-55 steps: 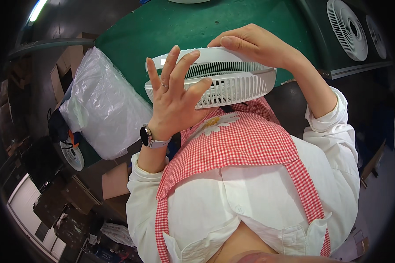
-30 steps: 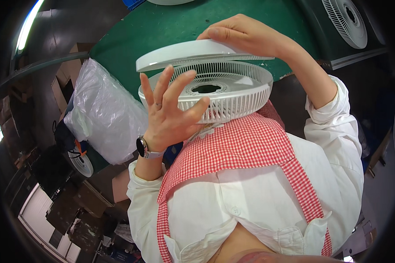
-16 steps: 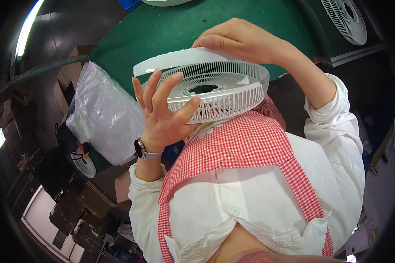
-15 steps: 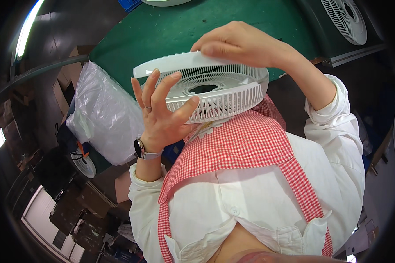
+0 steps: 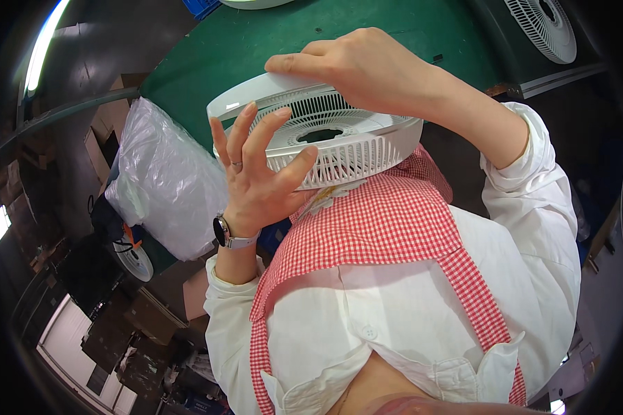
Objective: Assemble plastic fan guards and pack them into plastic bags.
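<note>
A round white fan grille [image 5: 367, 160] rests tilted against my apron, its slatted side wall facing me and a round hole in its middle. Along its far rim runs a smooth white plastic band [image 5: 239, 102], which stands up from the slats at the left. My left hand [image 5: 259, 173] holds the grille's left side, thumb over the near rim and the other fingers raised and spread. With its fingers over the band's top edge, my right hand [image 5: 367, 69] grips the far side. Its fingertips are partly hidden behind the band.
A green table [image 5: 256, 38] lies beyond the grille. At left sits a clear plastic bag [image 5: 166, 183] with white contents. Another white fan grille [image 5: 543, 28] is at the far right, and part of a round white piece [image 5: 137, 263] shows below the bag.
My right hand has slid left along the far rim, and the band there now bulges up higher. My left hand stays at the grille's left side, barely shifted.
</note>
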Demonstrator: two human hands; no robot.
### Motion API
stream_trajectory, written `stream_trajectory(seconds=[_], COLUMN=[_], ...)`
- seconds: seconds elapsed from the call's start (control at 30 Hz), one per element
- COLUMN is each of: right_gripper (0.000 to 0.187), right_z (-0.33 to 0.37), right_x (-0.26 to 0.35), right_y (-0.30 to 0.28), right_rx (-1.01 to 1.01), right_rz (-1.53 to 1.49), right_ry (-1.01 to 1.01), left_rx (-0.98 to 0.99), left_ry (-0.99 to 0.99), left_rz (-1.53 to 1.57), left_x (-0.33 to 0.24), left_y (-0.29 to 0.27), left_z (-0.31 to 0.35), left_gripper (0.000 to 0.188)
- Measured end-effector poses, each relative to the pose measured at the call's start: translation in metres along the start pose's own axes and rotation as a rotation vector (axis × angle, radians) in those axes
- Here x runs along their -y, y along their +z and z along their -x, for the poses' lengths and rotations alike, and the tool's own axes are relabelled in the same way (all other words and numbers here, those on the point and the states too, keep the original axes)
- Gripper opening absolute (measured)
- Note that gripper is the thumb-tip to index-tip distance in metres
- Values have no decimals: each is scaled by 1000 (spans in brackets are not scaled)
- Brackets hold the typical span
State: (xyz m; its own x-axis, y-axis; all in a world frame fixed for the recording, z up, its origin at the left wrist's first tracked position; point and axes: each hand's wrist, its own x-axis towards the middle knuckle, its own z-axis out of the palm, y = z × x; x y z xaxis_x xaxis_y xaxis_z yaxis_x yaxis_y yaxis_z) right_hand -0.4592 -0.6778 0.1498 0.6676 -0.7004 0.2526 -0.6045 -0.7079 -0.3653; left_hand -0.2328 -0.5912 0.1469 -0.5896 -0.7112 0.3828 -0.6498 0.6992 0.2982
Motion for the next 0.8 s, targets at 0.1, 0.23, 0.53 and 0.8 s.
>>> stream_trajectory(seconds=[0.1,0.23,0.53,0.8], right_gripper=[56,55,53,48], right_z=[-1,-1,1,18], right_x=[5,8,15,1], right_y=[1,3,-7,-5], right_rx=[14,3,49,288], right_rz=[1,27,-66,-576], right_ry=[-12,1,19,163], left_rx=[-10,-19,-47,-184], left_ry=[9,10,-5,25], left_rz=[0,2,-17,82], left_x=[-3,-4,0,12], left_y=[1,1,3,12], left_z=[-1,-1,0,-1], left_gripper=[43,42,39,57])
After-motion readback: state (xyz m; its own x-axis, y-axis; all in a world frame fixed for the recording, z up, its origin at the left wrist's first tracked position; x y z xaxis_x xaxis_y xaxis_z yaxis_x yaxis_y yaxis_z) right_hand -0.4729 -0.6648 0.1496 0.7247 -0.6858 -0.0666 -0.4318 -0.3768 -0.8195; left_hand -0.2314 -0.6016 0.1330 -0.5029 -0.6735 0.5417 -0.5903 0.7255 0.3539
